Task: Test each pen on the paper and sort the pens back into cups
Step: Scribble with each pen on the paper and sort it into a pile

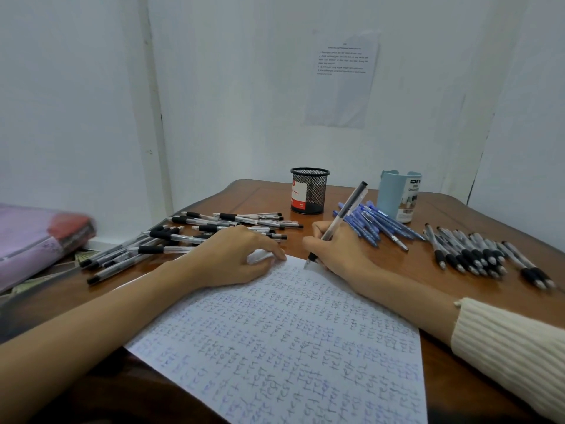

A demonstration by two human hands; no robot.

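Left hand [227,260] rests palm-down, fingers [269,243] loosely curled; right hand [336,250] pinches a pen [345,211] in writing grip.

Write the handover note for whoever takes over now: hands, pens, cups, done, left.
Right hand grips a pen, tip at the paper's far edge. Left hand rests on that edge, grip unclear.
Paper nearly full of "test". Pens lie in three piles: clear pens left, blue pens centre, dark-grip pens right.
Mesh cup and blue cup show no pens.
Left: finish testing, fill cups.
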